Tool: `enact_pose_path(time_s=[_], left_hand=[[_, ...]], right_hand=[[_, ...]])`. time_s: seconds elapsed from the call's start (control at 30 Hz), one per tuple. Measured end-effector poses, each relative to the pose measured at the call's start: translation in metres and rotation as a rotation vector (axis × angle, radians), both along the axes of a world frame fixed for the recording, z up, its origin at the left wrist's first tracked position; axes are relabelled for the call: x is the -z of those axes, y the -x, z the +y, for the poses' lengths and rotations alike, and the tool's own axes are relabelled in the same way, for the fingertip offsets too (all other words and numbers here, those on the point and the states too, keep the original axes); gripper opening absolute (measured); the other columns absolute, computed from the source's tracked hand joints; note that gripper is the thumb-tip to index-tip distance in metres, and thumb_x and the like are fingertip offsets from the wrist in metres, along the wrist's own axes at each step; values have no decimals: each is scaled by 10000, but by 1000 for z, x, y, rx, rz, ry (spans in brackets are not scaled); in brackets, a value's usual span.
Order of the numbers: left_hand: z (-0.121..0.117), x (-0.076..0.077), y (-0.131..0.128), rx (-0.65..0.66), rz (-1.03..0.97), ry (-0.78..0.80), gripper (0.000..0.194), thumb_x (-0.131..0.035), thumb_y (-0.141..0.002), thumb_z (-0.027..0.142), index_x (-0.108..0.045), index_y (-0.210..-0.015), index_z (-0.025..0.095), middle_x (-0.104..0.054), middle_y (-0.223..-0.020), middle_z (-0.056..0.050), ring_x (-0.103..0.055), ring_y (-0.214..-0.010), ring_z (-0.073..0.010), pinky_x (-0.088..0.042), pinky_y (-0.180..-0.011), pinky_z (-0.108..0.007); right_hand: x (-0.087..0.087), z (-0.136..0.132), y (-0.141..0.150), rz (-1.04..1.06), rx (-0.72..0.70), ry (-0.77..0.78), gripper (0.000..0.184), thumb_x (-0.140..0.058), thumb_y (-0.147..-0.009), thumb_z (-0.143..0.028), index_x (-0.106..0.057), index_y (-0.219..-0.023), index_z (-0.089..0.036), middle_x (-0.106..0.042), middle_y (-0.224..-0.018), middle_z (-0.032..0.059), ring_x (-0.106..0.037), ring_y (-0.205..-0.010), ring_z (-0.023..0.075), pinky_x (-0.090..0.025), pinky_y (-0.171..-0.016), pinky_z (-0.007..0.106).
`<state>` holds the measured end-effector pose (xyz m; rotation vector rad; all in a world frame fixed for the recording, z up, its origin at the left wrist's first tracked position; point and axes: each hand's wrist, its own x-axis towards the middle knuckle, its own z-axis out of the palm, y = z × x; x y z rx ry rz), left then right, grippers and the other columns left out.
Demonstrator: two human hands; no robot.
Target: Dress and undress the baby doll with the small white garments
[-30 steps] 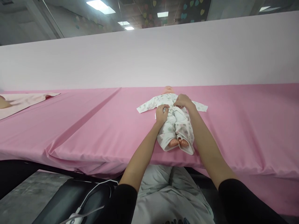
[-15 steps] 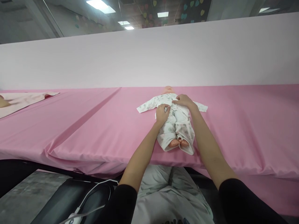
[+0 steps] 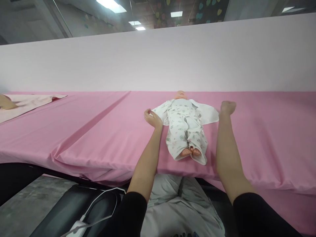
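Observation:
A baby doll (image 3: 181, 95) lies on its back on the pink table (image 3: 259, 131), feet toward me, in a white printed sleepsuit (image 3: 184, 131). Its white jacket is spread open to both sides. My left hand (image 3: 152, 118) is curled shut on the left jacket flap (image 3: 161, 113) beside the doll's shoulder. My right hand (image 3: 227, 107) is a closed fist just past the tip of the right flap (image 3: 208, 114). Whether that fist pinches the flap's edge I cannot make out.
A pale pink cloth (image 3: 27, 102) lies at the far left of the table, with part of another person's hand (image 3: 6, 102) on it. A pink-white wall runs behind the table. A white cable (image 3: 98, 204) lies on a dark seat below the table's edge.
Both hands left the doll's chest and moved apart, left to the left, right to the right. The jacket, closed before, now lies open, showing the sleepsuit.

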<state>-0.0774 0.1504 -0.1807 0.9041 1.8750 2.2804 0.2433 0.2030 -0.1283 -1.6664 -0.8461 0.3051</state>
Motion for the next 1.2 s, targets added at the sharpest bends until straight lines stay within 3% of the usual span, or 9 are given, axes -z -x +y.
enact_pose_path(time_s=[0.1,0.23,0.27,0.3,0.4,0.67,0.9,1.1,1.2], left_hand=[[-7,-2,-21,183,422,-11,198,-403,-855,185,-550,-989,175,-597,-1059,-86,-507,-1093,-193,-338,-1023,-358],[-9,5,-38,608,756,64,301,-394,-870,214,-562,-1119,188,-578,-1204,-73,-501,-1151,-178,-376,-1025,-326],[-8,7,-39,656,787,102,326,-390,-873,222,-559,-1151,191,-551,-1260,-73,-483,-1188,-179,-365,-1046,-329],[-7,9,-39,677,800,138,349,-387,-878,234,-555,-1180,189,-520,-1308,-76,-461,-1224,-184,-349,-1067,-336],[-5,14,-37,675,799,207,421,-405,-877,277,-507,-1271,171,-444,-1393,-95,-403,-1293,-207,-309,-1106,-355],[-7,12,-37,627,881,227,489,-414,-857,286,-439,-1334,177,-442,-1402,-75,-400,-1282,-212,-322,-1073,-362],[-11,10,-35,552,988,305,549,-386,-858,329,-363,-1395,214,-481,-1314,-75,-468,-1090,-248,-355,-970,-377],[0,9,-5,785,1057,380,617,-384,-815,258,-293,-1424,277,-420,-1269,-65,-529,-977,-200,-439,-880,-340],[7,13,12,857,1009,429,717,-472,-730,210,-294,-1419,294,-431,-1193,-68,-528,-982,-213,-462,-858,-350]], right_hand=[[-12,7,26,-49,6,-42,257,-454,-766,-124,-531,-1011,-146,-571,-976,68,-558,-914,163,-443,-854,313],[-7,3,87,-407,-496,12,349,-456,-836,-249,-522,-1158,-131,-570,-1116,102,-530,-1023,193,-399,-939,349],[0,0,102,-519,-676,66,389,-421,-868,-288,-490,-1220,-138,-536,-1191,119,-508,-1069,205,-389,-951,370],[6,-3,115,-559,-738,80,401,-435,-870,-327,-495,-1230,-160,-504,-1251,118,-473,-1126,225,-367,-977,395],[24,-13,134,-699,-692,150,415,-381,-899,-438,-463,-1265,-259,-387,-1375,90,-331,-1257,309,-295,-1004,540],[42,-58,97,-872,-703,228,533,-407,-862,-538,-415,-1233,-154,-397,-1214,169,-433,-1120,359,-377,-934,479],[53,-86,72,-709,-869,287,597,-420,-840,-594,-340,-1290,-210,-377,-1211,131,-499,-1111,270,-384,-957,387],[39,-95,72,-661,-942,286,642,-433,-835,-595,-320,-1344,-219,-447,-1297,129,-498,-1135,275,-386,-936,372],[34,-101,74,-667,-939,278,625,-423,-847,-577,-335,-1352,-220,-569,-1174,109,-556,-1036,274,-418,-866,361]])
